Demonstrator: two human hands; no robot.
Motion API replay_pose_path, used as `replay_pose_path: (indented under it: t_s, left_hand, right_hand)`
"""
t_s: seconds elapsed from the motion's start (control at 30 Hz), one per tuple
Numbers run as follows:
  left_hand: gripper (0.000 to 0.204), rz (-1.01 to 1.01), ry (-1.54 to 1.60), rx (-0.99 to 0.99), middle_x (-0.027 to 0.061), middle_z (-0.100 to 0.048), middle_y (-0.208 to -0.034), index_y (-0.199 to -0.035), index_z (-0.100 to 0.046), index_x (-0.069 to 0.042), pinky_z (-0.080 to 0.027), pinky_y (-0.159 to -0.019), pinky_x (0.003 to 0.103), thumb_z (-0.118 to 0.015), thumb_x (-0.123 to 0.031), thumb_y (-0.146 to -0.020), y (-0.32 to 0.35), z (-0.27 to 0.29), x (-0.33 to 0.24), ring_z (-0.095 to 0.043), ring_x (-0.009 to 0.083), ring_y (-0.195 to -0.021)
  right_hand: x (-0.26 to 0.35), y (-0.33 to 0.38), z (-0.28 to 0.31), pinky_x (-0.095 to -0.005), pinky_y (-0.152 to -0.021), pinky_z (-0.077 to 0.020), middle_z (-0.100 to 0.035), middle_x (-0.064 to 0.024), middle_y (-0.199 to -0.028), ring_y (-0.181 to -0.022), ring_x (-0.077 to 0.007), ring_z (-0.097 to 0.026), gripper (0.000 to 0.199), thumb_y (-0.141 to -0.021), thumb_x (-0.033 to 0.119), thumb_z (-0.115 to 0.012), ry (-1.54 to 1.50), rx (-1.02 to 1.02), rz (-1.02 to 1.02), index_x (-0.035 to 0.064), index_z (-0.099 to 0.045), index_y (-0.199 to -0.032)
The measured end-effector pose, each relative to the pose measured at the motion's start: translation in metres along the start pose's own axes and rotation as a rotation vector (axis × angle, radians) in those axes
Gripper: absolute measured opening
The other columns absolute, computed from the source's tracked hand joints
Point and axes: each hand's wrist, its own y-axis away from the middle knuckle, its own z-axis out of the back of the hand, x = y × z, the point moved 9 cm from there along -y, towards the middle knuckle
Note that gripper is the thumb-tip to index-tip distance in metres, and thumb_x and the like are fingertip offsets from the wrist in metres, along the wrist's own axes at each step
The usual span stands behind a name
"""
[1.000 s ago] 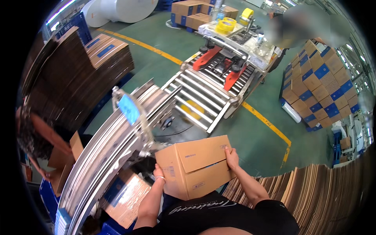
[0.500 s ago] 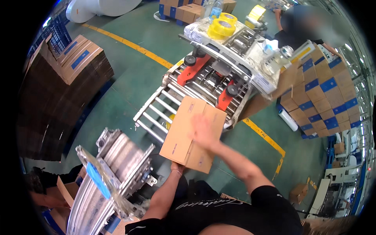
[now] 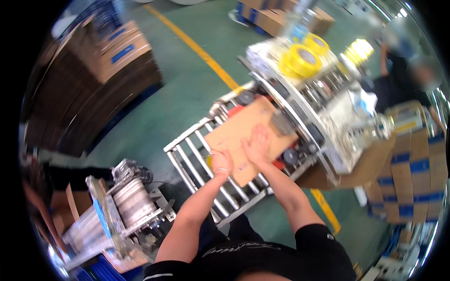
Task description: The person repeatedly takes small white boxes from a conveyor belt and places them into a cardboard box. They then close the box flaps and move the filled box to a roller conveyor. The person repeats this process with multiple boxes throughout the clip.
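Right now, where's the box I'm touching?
In the head view, the box is just right of centre on the roller conveyor, touched by your left hand and right hand.

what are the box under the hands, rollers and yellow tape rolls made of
Box: matte cardboard, judging by its dull tan faces. Rollers: probably smooth metal, from their pale silvery sheen. Tape rolls: likely glossy plastic, given the bright yellow shine.

left hand (image 3: 221,162), right hand (image 3: 257,144): on carton (image 3: 236,134) | roller conveyor (image 3: 187,135): beneath | blurred, apparently unclenched

tan carton (image 3: 234,136), yellow tape rolls (image 3: 300,63), green floor (image 3: 176,93) with orange-yellow line (image 3: 200,53), blue-patched brown boxes (image 3: 407,175), black shirt (image 3: 300,257)
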Motion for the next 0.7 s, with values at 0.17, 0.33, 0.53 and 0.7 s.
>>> replay_pose_path:
  t_s: [0.17, 0.33, 0.53, 0.7]
  left_hand:
    - [0.033, -0.515, -0.370, 0.217, 0.0278, -0.058, -0.098, -0.111, -0.050, 0.005, -0.049, -0.076, 0.043, -0.042, -0.016, -0.087, -0.031, -0.085, 0.010, -0.060, 0.0371, -0.086]
    - [0.029, -0.355, -0.055, 0.427, 0.0214, -0.062, -0.078, -0.088, -0.058, -0.002, -0.048, -0.066, 0.043, -0.042, -0.026, -0.088, 0.073, -0.022, 0.117, -0.062, 0.0337, -0.075]
    - [0.034, 0.428, -0.372, 0.366, 0.0189, -0.064, -0.096, -0.095, -0.065, -0.003, -0.046, -0.078, 0.046, -0.046, -0.029, -0.084, 0.307, 0.160, 0.489, -0.061, 0.0352, -0.089]
    - [0.022, 0.917, -0.456, -0.045, 0.0147, -0.067, -0.089, -0.082, -0.070, -0.007, -0.052, -0.071, 0.041, -0.055, -0.020, -0.072, 0.571, 0.490, 0.622, -0.065, 0.0285, -0.084]
  right_hand:
    - [0.044, 0.063, 0.058, -0.0534, -0.100, -0.0267, -0.040, -0.0296, -0.125, -0.114, -0.0444, -0.040, 0.053, -0.081, 0.017, -0.057, -0.360, -0.086, 0.575, -0.0079, -0.038, -0.125]
    - [0.092, 0.259, 0.011, -0.0476, -0.085, -0.0426, -0.057, -0.0262, -0.097, -0.093, -0.0400, -0.055, 0.029, -0.081, 0.021, -0.056, -0.691, 0.509, 0.498, 0.0002, -0.060, -0.101]
    - [0.153, 0.390, -0.096, -0.0377, -0.053, -0.0488, -0.063, -0.0151, -0.065, -0.057, -0.0295, -0.060, 0.029, -0.088, 0.028, -0.050, -0.422, 1.298, 0.837, 0.0031, -0.061, -0.098]
    - [0.267, 0.476, -0.128, -0.0386, -0.054, -0.0481, -0.063, -0.0157, -0.067, -0.060, -0.0285, -0.060, 0.034, -0.086, 0.032, -0.051, -0.266, 1.454, 1.074, 0.0011, -0.062, -0.092]
